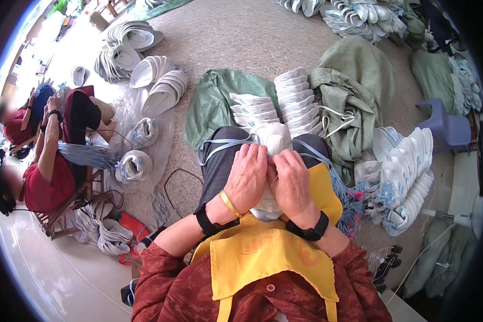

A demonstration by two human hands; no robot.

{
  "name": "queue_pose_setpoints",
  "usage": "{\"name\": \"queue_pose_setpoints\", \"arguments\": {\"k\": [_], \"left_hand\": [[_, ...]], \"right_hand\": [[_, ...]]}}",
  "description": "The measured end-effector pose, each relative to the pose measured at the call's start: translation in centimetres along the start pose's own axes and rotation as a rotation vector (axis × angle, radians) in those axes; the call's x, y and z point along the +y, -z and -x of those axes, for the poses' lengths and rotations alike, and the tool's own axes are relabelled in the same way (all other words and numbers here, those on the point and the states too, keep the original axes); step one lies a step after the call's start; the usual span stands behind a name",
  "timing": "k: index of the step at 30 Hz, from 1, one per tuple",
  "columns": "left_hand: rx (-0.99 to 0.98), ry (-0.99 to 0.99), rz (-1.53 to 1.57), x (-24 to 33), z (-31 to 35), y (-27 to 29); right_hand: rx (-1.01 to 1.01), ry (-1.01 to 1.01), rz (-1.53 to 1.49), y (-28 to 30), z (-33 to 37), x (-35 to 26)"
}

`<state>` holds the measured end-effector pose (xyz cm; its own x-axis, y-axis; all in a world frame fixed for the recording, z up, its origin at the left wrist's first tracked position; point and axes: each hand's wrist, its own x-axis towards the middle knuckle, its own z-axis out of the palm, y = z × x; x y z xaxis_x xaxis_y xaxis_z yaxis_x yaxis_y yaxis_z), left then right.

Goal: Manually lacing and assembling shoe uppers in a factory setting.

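A white shoe upper [274,138] lies over my lap, its toe pointing away from me. Both hands meet on it with their fingers bent and pinched. My left hand [245,178] grips its left side, and my right hand [290,181] closes on the right side, fingertips nearly touching the left ones. A light blue shoelace [225,143] loops out to the left over my knee; another length [312,151] trails right. The fingers hide the eyelets and whatever lace they pinch. By my right thigh hangs a bundle of blue laces [349,206].
Stacked white uppers [295,102] stand ahead on a green sheet [212,99]; more stacks [405,172] are at right. A green sack [354,70] slumps ahead right, near a purple stool [445,123]. Two seated people [51,180] work at left among shoe piles [169,91].
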<state>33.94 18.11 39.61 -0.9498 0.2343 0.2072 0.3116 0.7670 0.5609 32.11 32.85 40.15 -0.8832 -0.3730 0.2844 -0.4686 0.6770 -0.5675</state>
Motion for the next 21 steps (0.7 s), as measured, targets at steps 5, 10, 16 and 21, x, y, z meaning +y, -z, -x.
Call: {"name": "queue_pose_setpoints", "arguments": {"k": [5,10,16,21], "left_hand": [[0.023,-0.032,0.021,-0.12,0.05,-0.03],[0.060,-0.020,0.069,-0.26,0.09,-0.28],[0.141,0.063,0.140,-0.04,-0.01,-0.27],[0.253,0.080,0.180,0.01,0.24,-0.30]], "right_hand": [[0.013,0.006,-0.013,0.03,0.30,0.15],[0.032,0.001,-0.023,-0.06,0.32,0.02],[0.069,0.014,-0.011,-0.46,0.22,0.09],[0.078,0.050,-0.007,-0.75,0.18,0.40]]}}
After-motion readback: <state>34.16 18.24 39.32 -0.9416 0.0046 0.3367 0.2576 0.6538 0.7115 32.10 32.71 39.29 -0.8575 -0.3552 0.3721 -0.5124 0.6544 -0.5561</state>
